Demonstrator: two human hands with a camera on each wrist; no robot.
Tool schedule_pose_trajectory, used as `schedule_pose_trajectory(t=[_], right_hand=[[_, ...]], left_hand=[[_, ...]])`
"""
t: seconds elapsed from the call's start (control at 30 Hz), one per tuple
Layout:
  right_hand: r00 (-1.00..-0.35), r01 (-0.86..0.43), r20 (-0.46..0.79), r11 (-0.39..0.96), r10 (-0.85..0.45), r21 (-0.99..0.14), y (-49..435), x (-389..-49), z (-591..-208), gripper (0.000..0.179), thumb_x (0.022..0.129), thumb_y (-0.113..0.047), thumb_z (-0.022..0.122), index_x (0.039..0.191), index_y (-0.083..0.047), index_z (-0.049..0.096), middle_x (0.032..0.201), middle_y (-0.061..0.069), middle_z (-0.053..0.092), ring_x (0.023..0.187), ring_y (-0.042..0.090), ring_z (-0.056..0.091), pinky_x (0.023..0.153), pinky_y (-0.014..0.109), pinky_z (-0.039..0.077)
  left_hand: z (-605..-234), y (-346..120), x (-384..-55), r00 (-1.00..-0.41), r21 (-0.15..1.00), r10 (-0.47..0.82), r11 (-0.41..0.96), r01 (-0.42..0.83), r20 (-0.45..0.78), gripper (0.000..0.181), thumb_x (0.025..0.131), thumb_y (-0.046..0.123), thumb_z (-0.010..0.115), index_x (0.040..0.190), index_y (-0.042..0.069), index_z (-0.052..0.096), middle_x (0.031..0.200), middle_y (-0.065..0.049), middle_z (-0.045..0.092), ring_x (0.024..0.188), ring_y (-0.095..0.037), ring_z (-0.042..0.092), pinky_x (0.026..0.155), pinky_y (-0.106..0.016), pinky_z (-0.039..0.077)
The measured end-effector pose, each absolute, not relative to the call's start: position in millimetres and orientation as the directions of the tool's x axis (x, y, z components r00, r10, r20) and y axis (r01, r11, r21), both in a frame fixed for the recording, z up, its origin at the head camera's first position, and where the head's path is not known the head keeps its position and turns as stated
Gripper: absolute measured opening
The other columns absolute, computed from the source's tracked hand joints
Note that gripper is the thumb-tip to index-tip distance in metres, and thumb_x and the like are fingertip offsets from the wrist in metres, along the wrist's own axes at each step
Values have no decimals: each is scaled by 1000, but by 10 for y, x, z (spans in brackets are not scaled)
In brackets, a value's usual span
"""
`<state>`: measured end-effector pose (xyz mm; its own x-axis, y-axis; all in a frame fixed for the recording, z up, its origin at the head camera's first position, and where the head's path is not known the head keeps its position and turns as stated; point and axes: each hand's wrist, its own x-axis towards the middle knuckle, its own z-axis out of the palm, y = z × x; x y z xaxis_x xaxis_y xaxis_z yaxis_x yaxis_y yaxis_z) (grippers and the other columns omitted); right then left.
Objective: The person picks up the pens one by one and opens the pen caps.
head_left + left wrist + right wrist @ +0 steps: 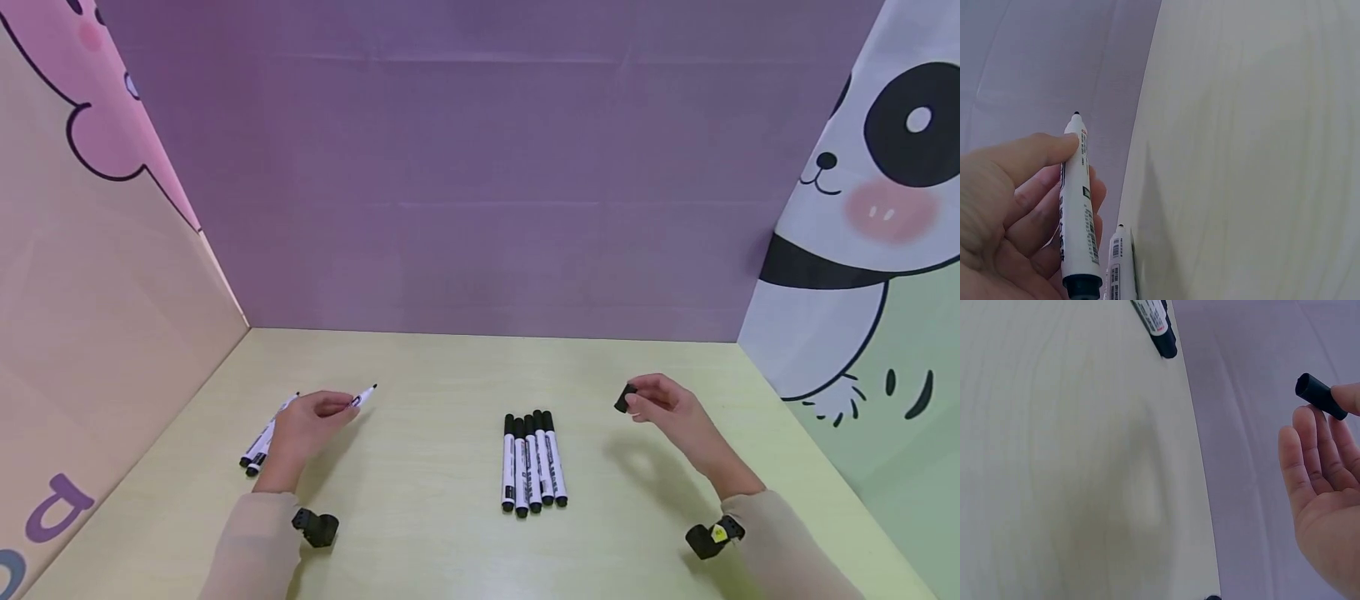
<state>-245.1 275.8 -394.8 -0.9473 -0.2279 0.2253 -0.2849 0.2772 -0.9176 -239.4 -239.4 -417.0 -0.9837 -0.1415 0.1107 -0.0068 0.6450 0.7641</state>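
Note:
My left hand (309, 427) pinches an uncapped whiteboard marker (1079, 206) between thumb and fingers, its dark tip pointing up and away. On the table beside that hand lie uncapped markers (264, 440), partly hidden by it; one marker (1121, 265) shows its bare tip in the left wrist view. My right hand (667, 407) holds a black marker cap (1320, 395) between thumb and fingertips, above the table at the right. The cap's open end faces away from the palm. Between the hands, a row of several capped markers (532, 467) lies side by side, black caps to the back.
A pale wooden table (450, 375) runs back to a purple wall panel (480, 183). Printed side panels stand left and right, the right one showing a panda (892, 108). A small dark round thing (1213, 597) shows at the right wrist view's bottom edge, too cropped to name.

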Motion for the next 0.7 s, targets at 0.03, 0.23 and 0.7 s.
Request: schedule_pose_trajectory(t=[0.03,0.23,0.7], right_hand=[[-948,-285,226,282,-226,-916,2788,-2441,-3955,38,101,-16,62,128,9,52,106,10,65,93,14,68,84,24,54],[-959,-265,212,322,-190,-909,2948,-2394,-3985,40,102,-20,62,129,7,51,104,5,65,94,21,69,83,23,54],[-967,-251,217,357,-133,-900,3133,-2327,-3969,42,102,-23,61,129,6,49,102,-1,66,91,17,68,82,24,54]], left_hand=[[-4175,-2402,-2397,-984,761,-141,649,-7,110,34,93,29,73,117,6,72,109,-14,73,101,-30,67,74,-33,50],[-4211,-2444,-2424,-983,740,-148,673,-18,110,32,92,27,74,114,3,73,105,-15,73,96,-30,67,71,-33,49],[-4247,-2456,-2408,-971,705,-194,709,-38,142,30,89,19,75,110,-3,73,99,-17,73,91,-32,67,72,-39,50]])
